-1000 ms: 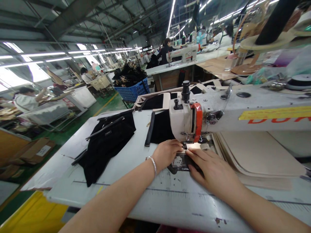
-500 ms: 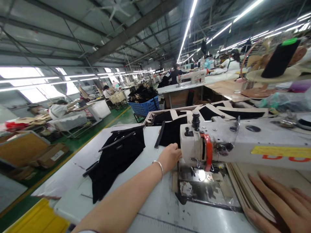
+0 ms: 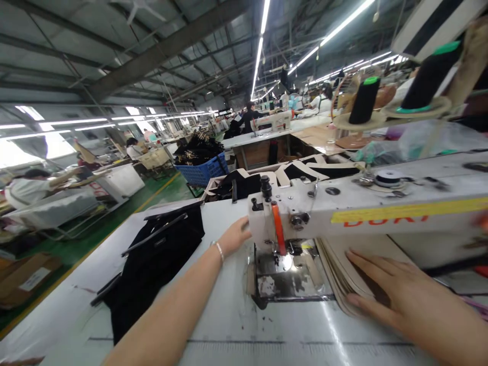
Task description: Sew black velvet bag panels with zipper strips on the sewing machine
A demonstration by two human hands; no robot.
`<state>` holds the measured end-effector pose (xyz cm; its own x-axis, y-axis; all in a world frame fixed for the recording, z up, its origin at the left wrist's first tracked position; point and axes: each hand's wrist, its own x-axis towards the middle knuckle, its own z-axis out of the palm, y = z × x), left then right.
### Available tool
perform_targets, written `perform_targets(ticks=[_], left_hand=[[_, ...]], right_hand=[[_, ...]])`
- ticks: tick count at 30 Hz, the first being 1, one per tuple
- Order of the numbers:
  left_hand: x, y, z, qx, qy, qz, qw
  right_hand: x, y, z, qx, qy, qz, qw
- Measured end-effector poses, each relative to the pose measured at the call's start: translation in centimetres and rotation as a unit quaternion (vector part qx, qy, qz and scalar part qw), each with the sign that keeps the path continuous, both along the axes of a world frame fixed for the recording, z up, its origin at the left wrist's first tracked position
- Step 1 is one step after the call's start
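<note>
My left hand [image 3: 233, 238], a bracelet on its wrist, reaches behind the needle end of a white sewing machine [image 3: 366, 203]. Its fingertips are hidden there, so their hold cannot be seen. My right hand [image 3: 400, 287] lies flat, fingers spread, on a stack of beige panels [image 3: 337, 274] beneath the machine arm. A black fabric piece [image 3: 163, 264] with dark strips along its edges rests on the table left of my left forearm. Another black piece [image 3: 247, 184] with a dark strip lies behind the machine, at the edge of a box.
Behind the table, the box [image 3: 208, 192] holds black and beige pieces. A blue crate [image 3: 202, 173] full of black pieces stands farther back. Black thread cones [image 3: 364, 101] rise at right. A co-worker [image 3: 249, 118] is at another machine. A ruler scale [image 3: 236, 346] runs along the table front.
The view has swung right, so everything sits farther left. The black piece behind the machine has shifted back, away from my left hand. My right hand stays on the stack.
</note>
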<state>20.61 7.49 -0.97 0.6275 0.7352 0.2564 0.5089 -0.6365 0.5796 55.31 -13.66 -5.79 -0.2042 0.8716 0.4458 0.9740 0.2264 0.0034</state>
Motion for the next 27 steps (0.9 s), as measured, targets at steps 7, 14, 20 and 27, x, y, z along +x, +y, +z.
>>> perform_targets(ticks=[7, 14, 20, 27], left_hand=[[-5.1, -8.8, -0.9, -0.099, 0.022, 0.022, 0.995], [-5.3, -12.9, -1.1, -0.079, -0.003, 0.044, 0.996], [-5.0, -13.8, -1.7, -0.03, -0.002, 0.043, 0.999], [4.1, -18.3, 0.1, 0.073, 0.065, -0.133, 0.986]], right_hand=[[-0.3, 0.6, 2.4, -0.057, -0.016, 0.009, 0.998], [-1.9, 0.6, 2.9, -0.025, -0.035, -0.006, 0.999], [-3.4, 0.3, 2.9, -0.017, -0.066, -0.017, 0.998], [-2.2, 0.1, 2.4, 0.041, -0.062, -0.048, 0.996]])
